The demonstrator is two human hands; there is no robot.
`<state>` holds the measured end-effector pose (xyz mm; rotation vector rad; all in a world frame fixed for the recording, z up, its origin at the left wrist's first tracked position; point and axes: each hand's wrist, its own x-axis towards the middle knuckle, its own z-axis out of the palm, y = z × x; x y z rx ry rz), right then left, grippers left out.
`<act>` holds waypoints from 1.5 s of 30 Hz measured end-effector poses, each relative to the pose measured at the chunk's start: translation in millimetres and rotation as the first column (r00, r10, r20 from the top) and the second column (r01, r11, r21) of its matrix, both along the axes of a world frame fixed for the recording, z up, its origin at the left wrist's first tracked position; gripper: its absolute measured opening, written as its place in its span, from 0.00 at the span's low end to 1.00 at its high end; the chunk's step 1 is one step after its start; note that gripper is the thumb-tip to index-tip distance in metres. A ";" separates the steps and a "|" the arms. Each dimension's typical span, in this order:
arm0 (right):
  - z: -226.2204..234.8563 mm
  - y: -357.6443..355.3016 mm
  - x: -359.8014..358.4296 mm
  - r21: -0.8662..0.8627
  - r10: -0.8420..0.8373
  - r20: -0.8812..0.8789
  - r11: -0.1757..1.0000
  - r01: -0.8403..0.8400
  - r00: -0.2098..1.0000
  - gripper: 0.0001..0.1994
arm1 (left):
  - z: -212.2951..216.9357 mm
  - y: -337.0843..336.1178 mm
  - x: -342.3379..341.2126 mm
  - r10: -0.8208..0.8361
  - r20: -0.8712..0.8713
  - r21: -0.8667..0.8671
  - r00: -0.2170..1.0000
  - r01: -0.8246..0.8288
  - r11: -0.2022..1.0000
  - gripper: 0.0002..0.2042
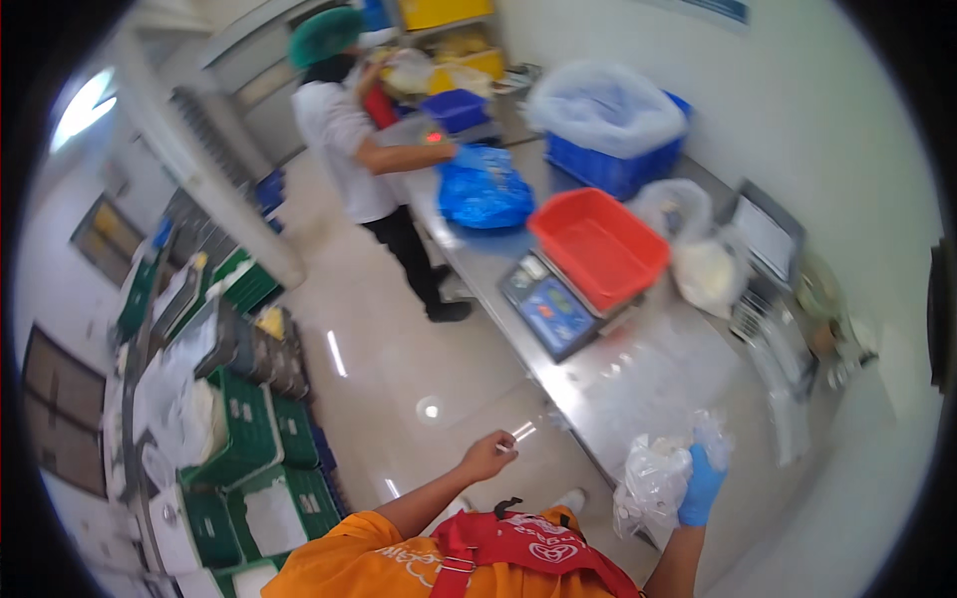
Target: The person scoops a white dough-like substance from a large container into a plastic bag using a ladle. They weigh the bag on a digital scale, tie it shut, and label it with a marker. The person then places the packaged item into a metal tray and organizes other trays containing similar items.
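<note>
Apron (510,560), bag (648,488) (in right hand (704,486))

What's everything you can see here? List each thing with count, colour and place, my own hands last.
Metal table: one, silver, right of centre
Scale: one, dark with blue panel, on the table
Red tray: one, red, on the scale
Clear plastic: count unclear, transparent, lower right
Clear bags: at least two, whitish contents, right of the red tray
Lined crate: one, blue, behind the red tray
Co-worker: one, white top, green hair cover, upper left
Blue bag: one, blue, at the co-worker's hand
Yellow bins: two, yellow, top centre
Green crates: several, green, left
Left hand: one, bare, lower centre
Right hand: one, blue-gloved, gripping clear plastic
</note>
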<state>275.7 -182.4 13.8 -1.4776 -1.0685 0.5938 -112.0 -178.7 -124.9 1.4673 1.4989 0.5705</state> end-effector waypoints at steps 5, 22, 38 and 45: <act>8.9 24.3 -136.5 -0.052 0.207 -0.166 0.974 -0.219 0.964 0.18 | -28.9 -46.1 -115.2 -0.142 -0.093 0.073 0.985 0.149 0.986 0.20; -99.6 175.2 -582.6 -0.032 0.487 -0.067 0.871 -0.490 0.871 0.14 | -145.5 -148.6 -577.5 0.730 -0.333 -0.068 0.596 -0.788 0.612 0.23; -155.5 466.2 -1056.8 -0.204 0.933 -0.018 0.349 -0.915 0.360 0.15 | -209.4 -70.6 -751.6 0.995 -0.078 -0.730 0.065 -0.683 -0.013 0.13; -280.1 579.8 -1138.4 -0.476 0.855 -0.022 0.448 -0.757 0.519 0.19 | -222.5 101.2 -929.4 0.885 -0.166 -0.536 0.435 -0.793 0.289 0.15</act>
